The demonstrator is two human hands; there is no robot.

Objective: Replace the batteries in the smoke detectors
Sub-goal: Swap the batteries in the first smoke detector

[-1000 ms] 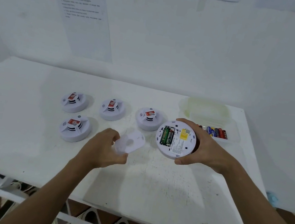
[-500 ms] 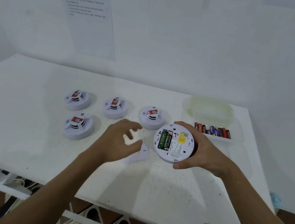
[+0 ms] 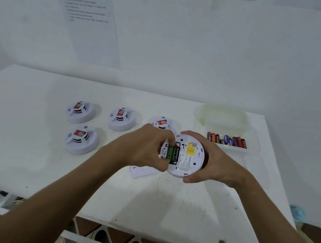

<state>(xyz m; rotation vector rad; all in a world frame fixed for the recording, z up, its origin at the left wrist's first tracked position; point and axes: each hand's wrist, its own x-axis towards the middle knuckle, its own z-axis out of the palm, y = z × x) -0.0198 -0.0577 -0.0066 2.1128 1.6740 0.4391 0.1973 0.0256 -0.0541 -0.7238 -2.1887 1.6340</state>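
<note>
1. My right hand (image 3: 215,164) grips the opened smoke detector (image 3: 188,158) above the tabletop (image 3: 23,151), its back facing me.
2. My left hand (image 3: 142,148) pinches the green battery (image 3: 173,155) in its compartment.
3. The cover (image 3: 142,171) lies on the tabletop below.

Four smoke detectors (image 3: 99,126) on the table (image 3: 23,151) at left: three in a back row, one in front of the leftmost. Opened detector (image 3: 186,156) just right of that row, between left hand (image 3: 142,150) and right hand (image 3: 212,164). Loose cover (image 3: 142,171) below it. Battery tray (image 3: 230,142) right, behind.
</note>
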